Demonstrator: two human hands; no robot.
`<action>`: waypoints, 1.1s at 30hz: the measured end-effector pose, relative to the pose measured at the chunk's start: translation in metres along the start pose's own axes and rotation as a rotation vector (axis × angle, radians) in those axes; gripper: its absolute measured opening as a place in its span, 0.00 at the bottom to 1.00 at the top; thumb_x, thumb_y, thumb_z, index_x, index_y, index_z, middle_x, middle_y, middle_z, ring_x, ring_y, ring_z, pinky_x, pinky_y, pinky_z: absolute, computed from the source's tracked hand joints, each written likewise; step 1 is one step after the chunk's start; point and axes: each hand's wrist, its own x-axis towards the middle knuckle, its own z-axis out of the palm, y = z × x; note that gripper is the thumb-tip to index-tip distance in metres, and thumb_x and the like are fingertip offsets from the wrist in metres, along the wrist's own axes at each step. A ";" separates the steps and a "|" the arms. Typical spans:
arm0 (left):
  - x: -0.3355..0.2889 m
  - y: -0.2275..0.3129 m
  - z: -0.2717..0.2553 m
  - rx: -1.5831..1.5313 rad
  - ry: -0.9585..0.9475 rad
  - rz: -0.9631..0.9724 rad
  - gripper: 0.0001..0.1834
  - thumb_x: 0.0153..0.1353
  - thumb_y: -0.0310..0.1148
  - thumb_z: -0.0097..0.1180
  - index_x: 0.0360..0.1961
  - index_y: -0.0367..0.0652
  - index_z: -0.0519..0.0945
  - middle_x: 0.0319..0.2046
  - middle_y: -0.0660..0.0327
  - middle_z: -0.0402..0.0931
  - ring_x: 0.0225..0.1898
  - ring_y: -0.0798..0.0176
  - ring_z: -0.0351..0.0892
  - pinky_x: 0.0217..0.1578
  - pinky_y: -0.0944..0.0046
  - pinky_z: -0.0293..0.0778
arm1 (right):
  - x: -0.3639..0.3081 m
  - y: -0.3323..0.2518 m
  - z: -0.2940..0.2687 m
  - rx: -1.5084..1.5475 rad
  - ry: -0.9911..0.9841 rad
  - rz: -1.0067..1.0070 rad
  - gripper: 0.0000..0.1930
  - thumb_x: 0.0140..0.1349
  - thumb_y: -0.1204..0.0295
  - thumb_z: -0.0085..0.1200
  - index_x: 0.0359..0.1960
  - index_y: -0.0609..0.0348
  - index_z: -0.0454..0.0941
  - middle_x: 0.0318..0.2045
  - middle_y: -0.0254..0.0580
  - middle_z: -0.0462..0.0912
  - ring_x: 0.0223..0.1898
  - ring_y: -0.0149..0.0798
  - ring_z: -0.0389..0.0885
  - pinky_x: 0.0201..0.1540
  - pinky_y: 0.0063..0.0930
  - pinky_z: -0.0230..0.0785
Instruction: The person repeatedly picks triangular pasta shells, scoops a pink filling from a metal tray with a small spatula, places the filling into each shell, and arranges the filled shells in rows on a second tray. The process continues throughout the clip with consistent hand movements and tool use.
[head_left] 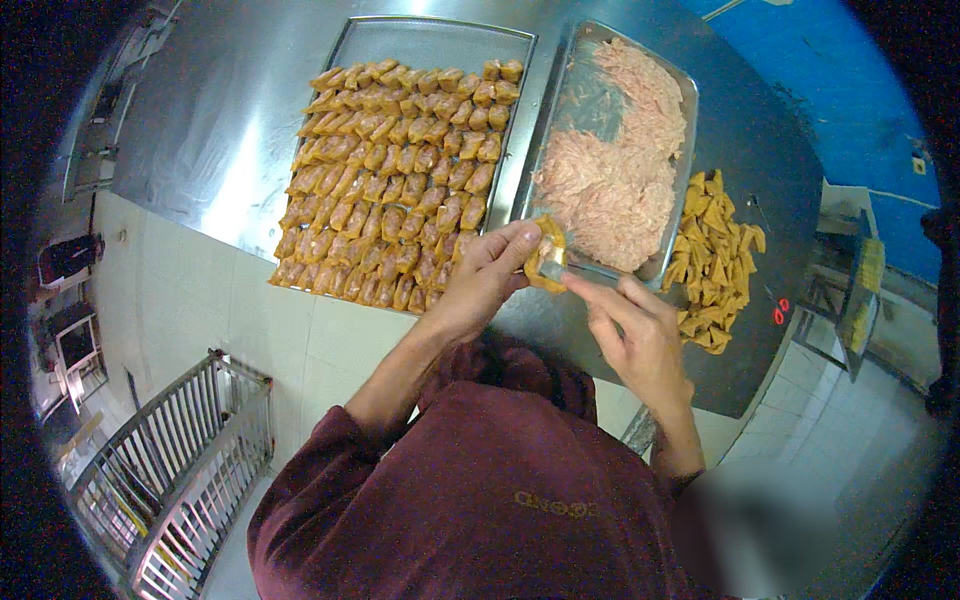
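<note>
My left hand pinches an opened golden-brown fried tofu piece between thumb and fingers, at the near left corner of a metal tray of pale pink minced meat. In my right hand is a small flat metal spatula, its blade at the opening of the tofu; my fingers cover its handle. Some pale filling shows inside. On the left, rows of meat-filled tofu pieces cover most of a mesh-bottomed tray. Unfilled tofu pieces lie heaped right of the meat tray.
Everything stands on a stainless steel table. Red-handled scissors lie near its right edge. A slatted metal rack stands on the floor at lower left. A blue wall rises at the far right.
</note>
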 end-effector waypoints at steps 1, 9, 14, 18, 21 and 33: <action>-0.001 0.001 0.001 0.038 -0.001 0.005 0.28 0.85 0.51 0.43 0.62 0.36 0.79 0.47 0.57 0.84 0.44 0.63 0.87 0.43 0.61 0.86 | -0.002 -0.006 -0.008 0.001 -0.011 -0.004 0.26 0.61 0.82 0.62 0.61 0.46 0.88 0.25 0.40 0.67 0.25 0.40 0.72 0.29 0.37 0.69; -0.013 0.019 0.009 0.180 -0.067 -0.072 0.33 0.84 0.61 0.36 0.41 0.43 0.78 0.18 0.66 0.72 0.12 0.71 0.68 0.10 0.70 0.60 | 0.005 -0.008 -0.030 -0.123 0.020 -0.242 0.29 0.54 0.83 0.64 0.59 0.45 0.91 0.24 0.36 0.61 0.23 0.35 0.67 0.27 0.34 0.64; -0.013 0.020 0.016 0.197 -0.014 -0.055 0.35 0.84 0.62 0.31 0.33 0.46 0.76 0.13 0.68 0.67 0.08 0.71 0.62 0.08 0.69 0.55 | 0.005 0.004 -0.029 -0.213 0.073 -0.272 0.30 0.55 0.86 0.63 0.59 0.46 0.90 0.26 0.37 0.62 0.23 0.34 0.67 0.27 0.33 0.64; -0.011 0.014 0.019 0.218 0.028 0.032 0.35 0.84 0.61 0.30 0.34 0.45 0.77 0.14 0.67 0.67 0.09 0.71 0.64 0.09 0.68 0.57 | 0.002 0.004 -0.017 -0.128 0.091 -0.166 0.32 0.56 0.80 0.65 0.64 0.39 0.87 0.26 0.34 0.64 0.24 0.37 0.73 0.28 0.36 0.71; -0.005 0.010 0.018 0.193 0.096 0.120 0.34 0.85 0.61 0.30 0.36 0.44 0.77 0.15 0.66 0.69 0.11 0.71 0.66 0.10 0.68 0.59 | 0.002 0.003 -0.005 -0.078 0.101 -0.167 0.31 0.58 0.81 0.64 0.65 0.41 0.87 0.26 0.35 0.64 0.23 0.36 0.72 0.27 0.37 0.71; 0.020 0.004 0.027 0.171 0.283 0.423 0.27 0.86 0.55 0.34 0.40 0.44 0.73 0.21 0.67 0.71 0.14 0.74 0.68 0.13 0.71 0.64 | -0.003 -0.004 0.018 -0.003 0.214 -0.089 0.29 0.61 0.84 0.62 0.64 0.45 0.87 0.26 0.37 0.66 0.23 0.39 0.71 0.29 0.37 0.73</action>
